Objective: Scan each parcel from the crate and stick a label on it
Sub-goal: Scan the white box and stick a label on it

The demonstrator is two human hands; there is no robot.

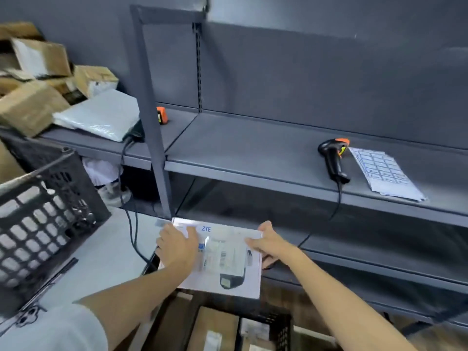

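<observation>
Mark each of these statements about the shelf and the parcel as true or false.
1. Both hands hold the white box. True: left hand, right hand.
2. The scanner is in the right hand. False: it lies on the shelf.
3. The label sheet lies beside the scanner. True.
4. The black crate is on the right. False: it is on the left.
5. The scanner has a cable. True.

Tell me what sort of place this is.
Probably a parcel sorting or stockroom area: grey metal shelving holds a barcode scanner and a label sheet, cardboard boxes are piled at left, and a black crate stands nearby.
</observation>
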